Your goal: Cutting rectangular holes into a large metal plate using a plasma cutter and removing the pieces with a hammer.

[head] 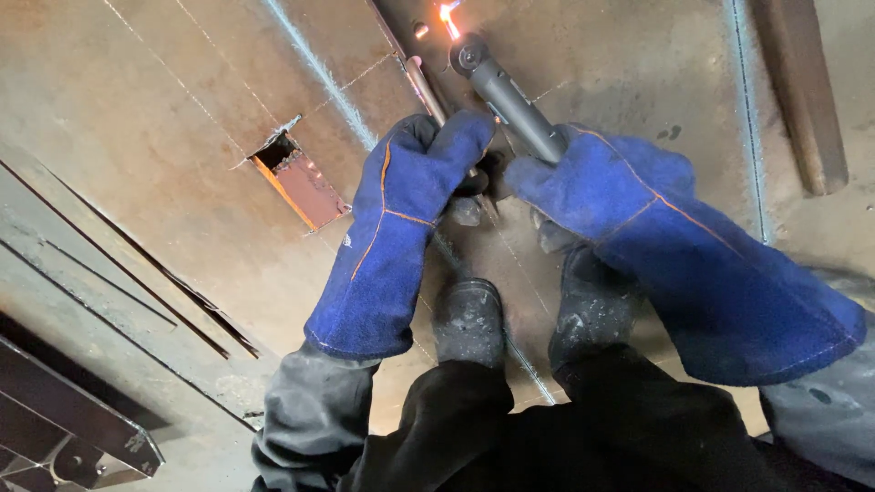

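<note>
Both my hands wear long blue leather gauntlets. My right hand (597, 178) grips the grey tube of a cutting torch (510, 96). Its round head sits at top centre with a bright orange flame (447, 18) burning against the rusty steel plate (182, 109). My left hand (424, 159) is closed around a thin metal bar (421, 84) that lies alongside the torch, just left of it. White chalk lines run across the plate under the torch.
A rectangular hole (296, 182) is cut through the plate left of my left hand. My two dark boots (469, 319) stand on the plate below the hands. A steel bar (802, 91) lies at top right. Long slits run along the plate's left side.
</note>
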